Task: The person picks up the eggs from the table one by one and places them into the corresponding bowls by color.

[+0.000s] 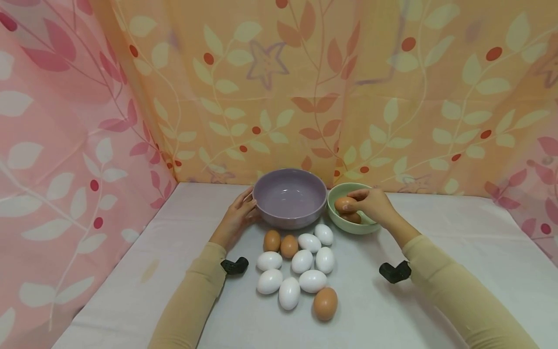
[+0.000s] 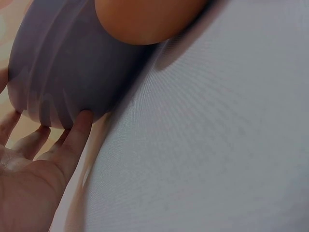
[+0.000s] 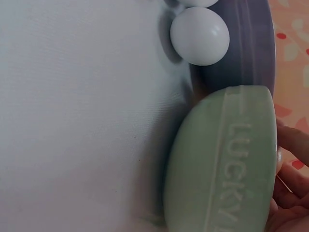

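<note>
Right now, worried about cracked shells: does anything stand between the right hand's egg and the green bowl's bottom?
Yes: a second brown egg lies in the green bowl, apparently partly beneath the held egg.

Green bowl (image 3: 222, 164) w/ raised "LUCKY" lettering lower rt; R hand (image 3: 295, 181) at its rim, partly hidden. Purple bowl (image 3: 253, 38) above in view, white egg (image 3: 200, 36) by it, 2nd egg (image 3: 199, 2) cropped at top. White cloth (image 3: 72, 116) under.

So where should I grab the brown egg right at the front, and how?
I'd hold the brown egg by its left and right sides, coming from above: it lies roughly front to back, so it's narrower across. Its right is open; a white egg sits close at its far end.
</note>
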`<state>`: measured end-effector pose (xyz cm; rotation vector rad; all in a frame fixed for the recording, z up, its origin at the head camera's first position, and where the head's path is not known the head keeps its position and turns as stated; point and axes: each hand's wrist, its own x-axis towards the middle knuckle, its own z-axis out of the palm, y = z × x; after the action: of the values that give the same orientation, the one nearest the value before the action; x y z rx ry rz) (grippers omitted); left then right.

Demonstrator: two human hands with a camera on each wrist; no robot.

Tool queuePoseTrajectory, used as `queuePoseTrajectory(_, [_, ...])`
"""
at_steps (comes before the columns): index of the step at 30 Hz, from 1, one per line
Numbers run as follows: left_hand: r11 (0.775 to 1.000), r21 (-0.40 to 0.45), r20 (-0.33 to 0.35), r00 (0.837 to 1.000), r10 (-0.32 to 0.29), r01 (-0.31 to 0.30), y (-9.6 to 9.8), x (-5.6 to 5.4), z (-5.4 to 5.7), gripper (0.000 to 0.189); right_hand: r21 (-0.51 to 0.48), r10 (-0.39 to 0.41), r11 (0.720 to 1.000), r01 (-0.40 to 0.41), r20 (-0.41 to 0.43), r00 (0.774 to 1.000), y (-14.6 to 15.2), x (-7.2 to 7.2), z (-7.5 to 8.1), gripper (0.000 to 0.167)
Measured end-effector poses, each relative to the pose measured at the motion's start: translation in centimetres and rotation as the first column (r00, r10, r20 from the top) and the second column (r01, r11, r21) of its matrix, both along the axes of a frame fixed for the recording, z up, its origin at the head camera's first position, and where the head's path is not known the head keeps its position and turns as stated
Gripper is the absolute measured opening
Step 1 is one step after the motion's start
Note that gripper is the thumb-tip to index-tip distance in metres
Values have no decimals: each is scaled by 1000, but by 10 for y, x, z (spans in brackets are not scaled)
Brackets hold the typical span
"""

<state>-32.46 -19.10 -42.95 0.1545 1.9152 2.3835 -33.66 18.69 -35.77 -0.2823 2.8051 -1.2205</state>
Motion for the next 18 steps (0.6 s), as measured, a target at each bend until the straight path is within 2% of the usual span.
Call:
queuePoseTrajectory(7, [1000,1,-7,1000,-6,6,0,0,0,58,10,-3,1000,3,29,1000,-2,-3,-4,58])
queuePoseTrajectory(18, [1000,5,-19,1000,-1,1,0,1,0,57,40,-12,999,11,26,1000,-1,-8,-11,54])
